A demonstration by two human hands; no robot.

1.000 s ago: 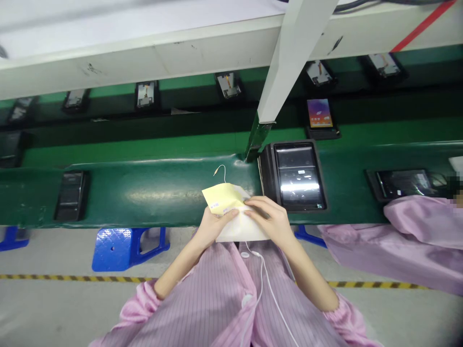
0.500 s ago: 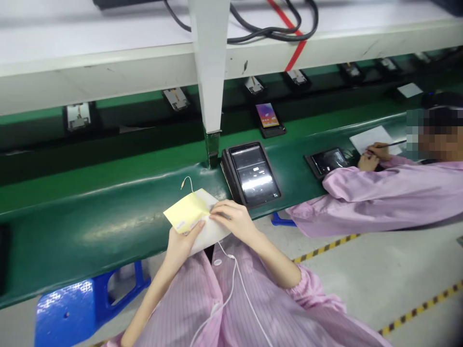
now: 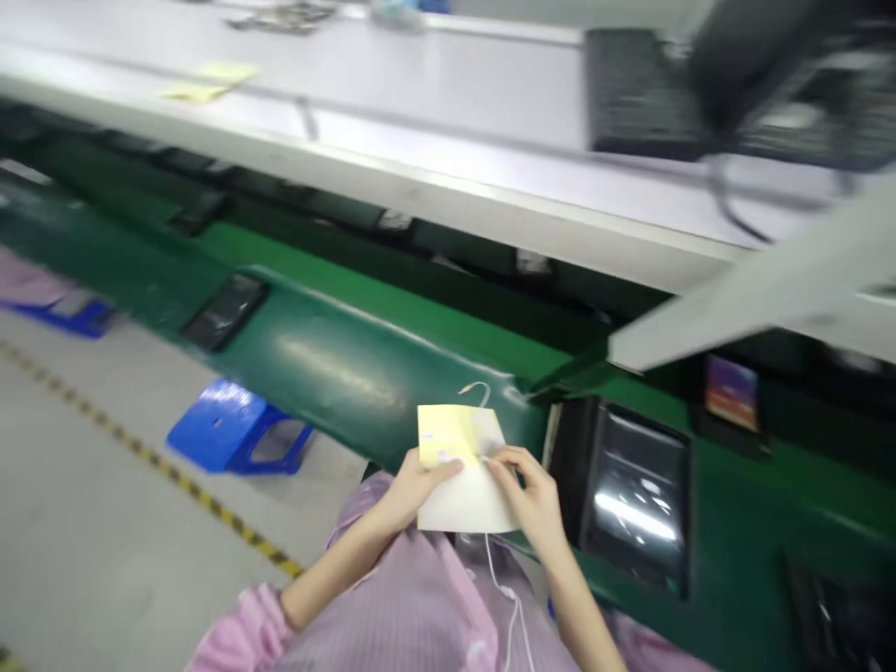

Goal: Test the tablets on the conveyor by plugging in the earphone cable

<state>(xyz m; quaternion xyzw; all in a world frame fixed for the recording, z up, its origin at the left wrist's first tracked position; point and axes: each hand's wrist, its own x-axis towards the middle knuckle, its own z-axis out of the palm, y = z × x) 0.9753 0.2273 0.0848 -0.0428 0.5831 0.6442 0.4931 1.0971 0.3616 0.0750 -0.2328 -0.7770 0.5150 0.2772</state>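
Note:
A white paper pouch (image 3: pixel 468 495) with a yellow slip (image 3: pixel 448 434) on top rests at the near edge of the green belt (image 3: pixel 336 359). My left hand (image 3: pixel 413 485) pinches the pouch's left side, thumb on the yellow slip. My right hand (image 3: pixel 532 490) grips the right side, fingers curled over the top. A thin white wire (image 3: pixel 477 388) loops out above the pouch. The picture is smeared by motion.
A dark tablet in a black tray (image 3: pixel 634 499) lies just right of my hands. A lit phone (image 3: pixel 732 392) sits further back, a dark device (image 3: pixel 224 308) to the left. A blue stool (image 3: pixel 234 434) stands on the floor. A white earphone cord (image 3: pixel 508 597) hangs over my pink smock.
My head has swung left and tilted, so the belt now runs diagonally and the neighbouring worker has left the view. Both hands keep the same hold on the pouch.

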